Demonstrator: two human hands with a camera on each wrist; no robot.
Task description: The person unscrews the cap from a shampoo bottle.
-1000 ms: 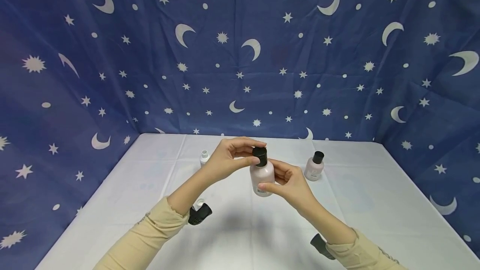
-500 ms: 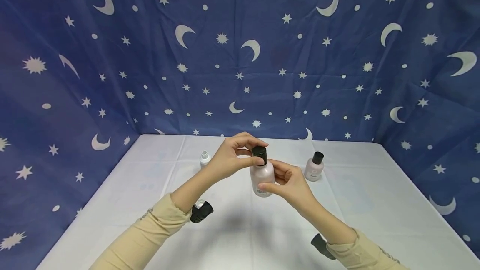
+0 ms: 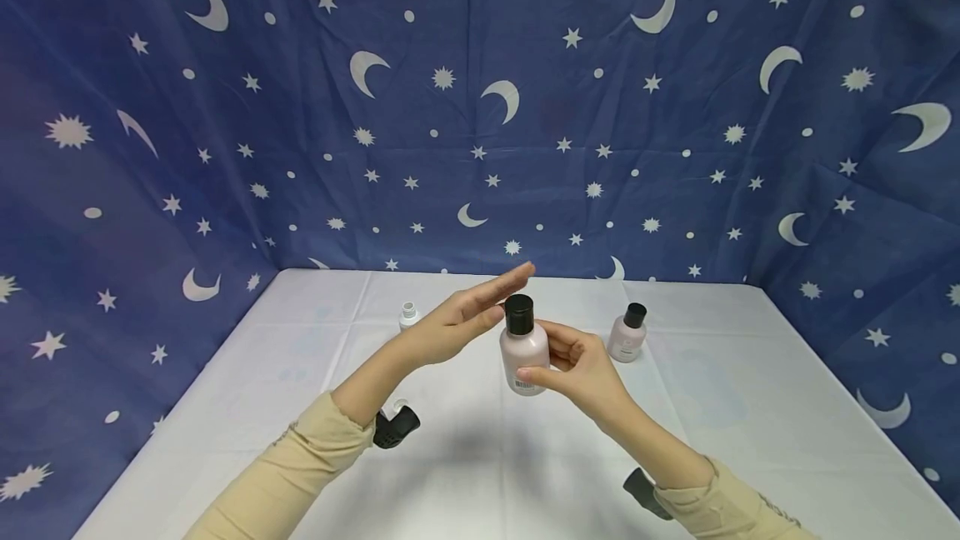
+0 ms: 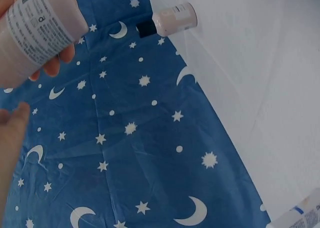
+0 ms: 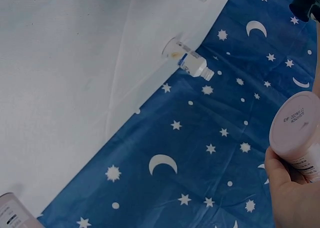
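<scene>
Above the table, my right hand (image 3: pixel 587 369) grips a pale pink bottle (image 3: pixel 522 352) by its body, thumb in front and fingers behind. The bottle is upright, with a black cap (image 3: pixel 519 315) on its neck. Just left of the cap is my left hand (image 3: pixel 453 325), its fingers straight and held together, the thumb tip close to the cap's side. Printed text shows on the bottle's label (image 4: pixel 41 30) in the left wrist view. From the right wrist, the bottle's pink base (image 5: pixel 296 123) faces the camera with a stamped date.
A second pink bottle (image 3: pixel 627 338) with a black cap stands at the right. Behind my left forearm is a white bottle (image 3: pixel 408 317) with a bare threaded neck. A small white piece (image 3: pixel 401 404) lies near my left sleeve. A starry blue cloth (image 3: pixel 480 148) walls the white table (image 3: pixel 712 398).
My left hand has let go of the black cap; its fingers have straightened and drawn slightly left. The right hand keeps the pink bottle nearly in place.
</scene>
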